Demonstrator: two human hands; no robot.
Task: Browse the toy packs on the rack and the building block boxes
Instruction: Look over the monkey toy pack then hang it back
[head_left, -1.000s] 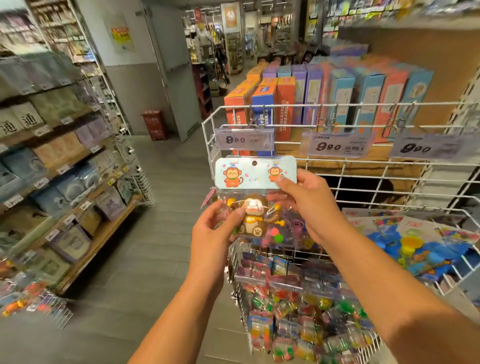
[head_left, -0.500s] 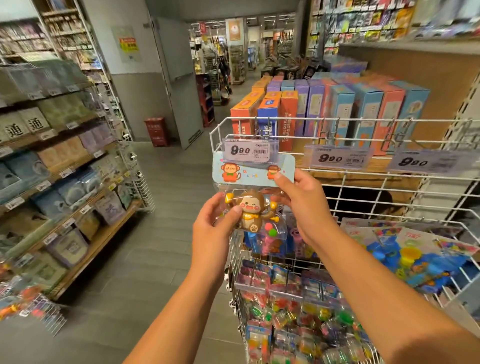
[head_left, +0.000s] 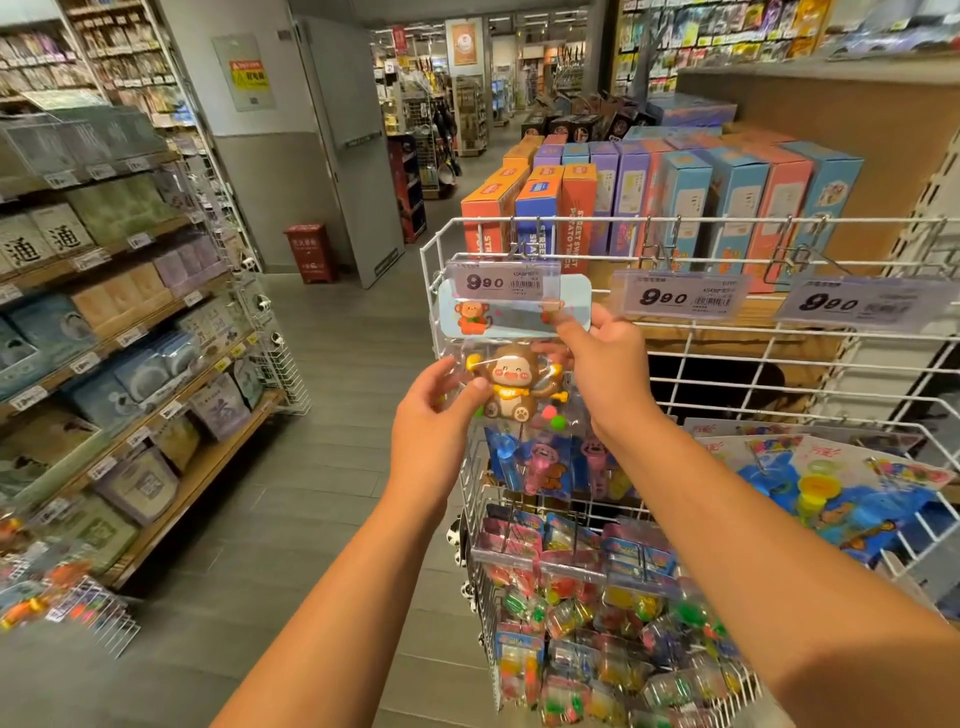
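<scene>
A person stands at a white wire rack (head_left: 691, 332) of toys. Both hands hold one monkey pack (head_left: 511, 358) up at the rack's near-left corner. The left hand (head_left: 434, 415) pinches the pack's clear lower part, thumb on the front beside the brown monkey figure. The right hand (head_left: 605, 364) pinches the pale blue header card at its right end, thumb on the front. So each grip is clamped on the same pack. The card's top edge sits just behind the leftmost price tag (head_left: 503, 280); whether its hole is on the hook cannot be told.

More packs (head_left: 543, 467) hang just below, and small bagged toys (head_left: 582, 623) fill the lower tiers. A blue card toy (head_left: 831, 499) lies in the basket to the right. Behind the rack, on a wooden surface (head_left: 727, 317), the block boxes (head_left: 675, 208) stand upright in rows, orange and blue at the left, purple and light blue further right. None is touched.

The step in hand looks like the rack half of the task: one pack is under inspection or at its hook. Next, the pack probably has to hang on the hook and both grips let go without dragging neighbouring packs. Then a reach over the rack's top rail to the boxes would follow; the rail and hooks lie in that path.
</scene>
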